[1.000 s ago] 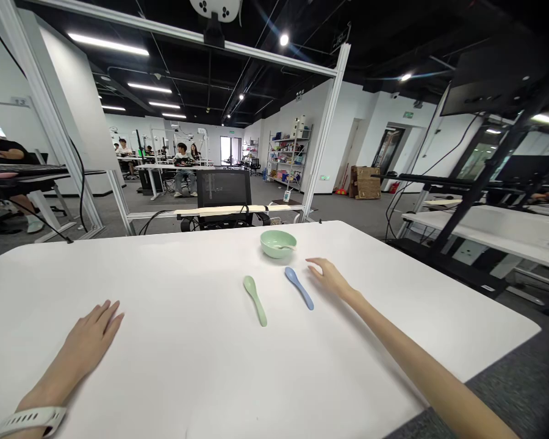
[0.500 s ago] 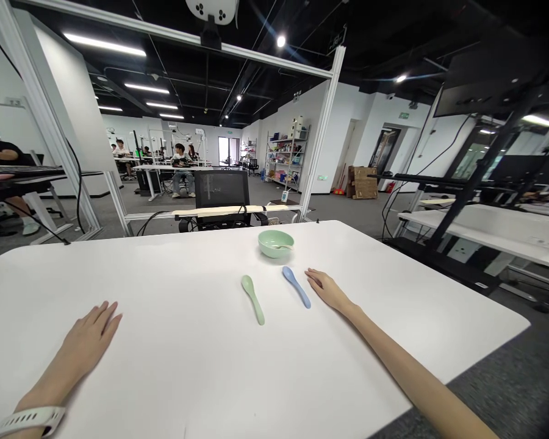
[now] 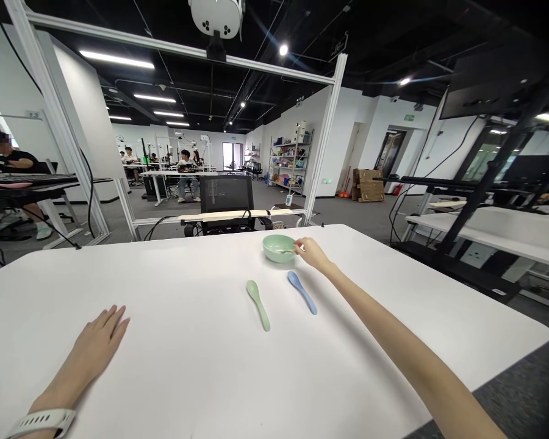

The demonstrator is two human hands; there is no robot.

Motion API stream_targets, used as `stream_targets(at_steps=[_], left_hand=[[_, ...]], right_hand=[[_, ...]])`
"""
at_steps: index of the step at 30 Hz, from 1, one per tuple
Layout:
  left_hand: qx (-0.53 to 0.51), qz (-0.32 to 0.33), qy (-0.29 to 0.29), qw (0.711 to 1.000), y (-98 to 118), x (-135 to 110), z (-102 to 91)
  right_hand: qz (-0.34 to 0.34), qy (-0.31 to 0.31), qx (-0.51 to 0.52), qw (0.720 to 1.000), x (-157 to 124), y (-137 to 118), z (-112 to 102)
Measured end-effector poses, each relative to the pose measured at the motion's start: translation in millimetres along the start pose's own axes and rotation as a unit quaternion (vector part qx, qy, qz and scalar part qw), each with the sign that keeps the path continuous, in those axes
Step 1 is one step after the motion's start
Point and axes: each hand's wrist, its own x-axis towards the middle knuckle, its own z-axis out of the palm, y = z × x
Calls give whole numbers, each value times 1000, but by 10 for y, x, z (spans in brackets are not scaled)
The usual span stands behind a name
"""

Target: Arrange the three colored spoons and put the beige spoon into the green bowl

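A pale green ceramic bowl [image 3: 278, 249] stands near the far edge of the white table [image 3: 183, 292], with a small utensil handle [image 3: 285, 250] resting over its rim. My right hand [image 3: 312, 255] is at the bowl's right side, its fingertips at the end of that handle. Whether they grip it is hard to tell. Nearer me lie a pale green spoon [image 3: 258, 305] and a blue spoon [image 3: 302, 292], side by side and apart. My left hand [image 3: 101, 337] rests flat on the table, fingers spread, touching nothing else.
A black mesh office chair [image 3: 226, 198] stands beyond the far table edge, behind an aluminium frame [image 3: 329, 140]. A white desk [image 3: 498, 228] is on the right. Seated people [image 3: 185, 167] work at benches in the distance, and another person [image 3: 13, 163] sits at a desk on the left.
My right hand has moved forward from beside the blue spoon to the bowl's right rim. My left hand stays flat, and the bowl and both spoons have not moved on the table.
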Motion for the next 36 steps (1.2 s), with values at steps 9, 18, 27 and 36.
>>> stream_targets(at_steps=[9,18,27,36], left_hand=[[0,17,23,1000,4,-19,-32],[-136,184,62,972,994,-119,-521],[-166,401,76,898,2432,-190,-450],[-113,369,61,920,2454,-99,-340]], right_hand=[[99,-92,-39,990,461,-426,49],[-29,33,148,988,-357,-1004,-26],[-88,-128,322,934,-1435,-1730,225],[-43,-71,207,975,-1428,-1493,281]])
